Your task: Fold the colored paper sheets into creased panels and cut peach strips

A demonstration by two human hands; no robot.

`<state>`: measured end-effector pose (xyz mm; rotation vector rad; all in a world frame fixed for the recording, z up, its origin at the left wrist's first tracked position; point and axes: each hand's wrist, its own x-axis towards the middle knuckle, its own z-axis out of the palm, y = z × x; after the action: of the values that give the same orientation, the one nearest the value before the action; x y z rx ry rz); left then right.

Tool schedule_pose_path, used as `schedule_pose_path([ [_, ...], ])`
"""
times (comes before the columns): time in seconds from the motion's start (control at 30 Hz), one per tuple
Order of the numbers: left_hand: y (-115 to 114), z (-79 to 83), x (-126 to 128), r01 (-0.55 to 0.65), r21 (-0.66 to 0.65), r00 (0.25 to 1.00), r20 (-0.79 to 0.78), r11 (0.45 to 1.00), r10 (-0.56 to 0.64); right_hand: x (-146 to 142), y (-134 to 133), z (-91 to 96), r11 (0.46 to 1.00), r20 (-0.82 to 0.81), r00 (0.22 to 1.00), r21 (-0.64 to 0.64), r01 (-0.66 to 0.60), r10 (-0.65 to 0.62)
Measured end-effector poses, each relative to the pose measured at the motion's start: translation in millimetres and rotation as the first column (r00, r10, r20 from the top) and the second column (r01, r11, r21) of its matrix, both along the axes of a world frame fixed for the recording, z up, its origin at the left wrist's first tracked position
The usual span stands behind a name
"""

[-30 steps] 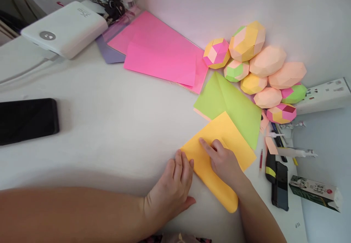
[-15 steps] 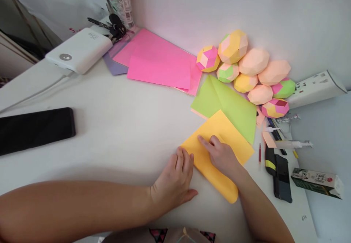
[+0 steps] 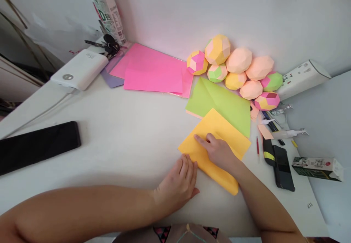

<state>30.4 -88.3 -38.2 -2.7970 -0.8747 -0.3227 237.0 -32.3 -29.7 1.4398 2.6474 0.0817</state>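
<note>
A yellow-orange sheet of paper (image 3: pixel 212 123) lies on the white table with its near side curled over in a rounded, unpressed fold. My left hand (image 3: pixel 179 179) rests with its fingers extended side by side, the tips touching the fold near its left corner and the thumb apart. On top of the sheet, my right hand (image 3: pixel 221 153) presses down with its index finger stretched out. Its other fingers are bent, and its thumb is hidden. Beneath the sheet's far corner lies a green paper (image 3: pixel 230 106), with a peach edge showing under it.
Several faceted paper balls (image 3: pixel 239 60) line the wall behind. Pink sheets (image 3: pixel 153 75) lie at the back left, near a white power bank (image 3: pixel 82 69), keys (image 3: pixel 109 45) and a bottle (image 3: pixel 108 12). A black phone (image 3: pixel 38 146) is at left, a drink carton (image 3: pixel 318 169) at right.
My left fingertips have slid a little along the folded edge, away from the left corner. The right index finger stays in the same place on the sheet. The camera view has shifted slightly.
</note>
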Motion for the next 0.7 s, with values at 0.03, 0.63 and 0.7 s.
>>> schedule_pose_path([
  [0.03, -0.7, -0.1, 0.1, 0.022, 0.018, 1.0, 0.008, 1.0, -0.022, 0.2, -0.2, -0.8, 1.0, -0.002, 1.0, -0.002, 0.002, -0.002],
  [0.63, 71.7, 2.1, -8.5, 0.283, -0.14, 0.949, 0.185, 0.949, -0.255, -1.0, 1.0, 5.8, 0.979, -0.14, 0.984, -0.187, 0.085, -0.113],
  [0.7, 66.7, 3.5, -8.1, 0.337, -0.124, 0.931, 0.193, 0.933, -0.311, 4.8, 3.1, 16.2, 0.953, -0.298, 0.935, -0.285, 0.103, -0.19],
])
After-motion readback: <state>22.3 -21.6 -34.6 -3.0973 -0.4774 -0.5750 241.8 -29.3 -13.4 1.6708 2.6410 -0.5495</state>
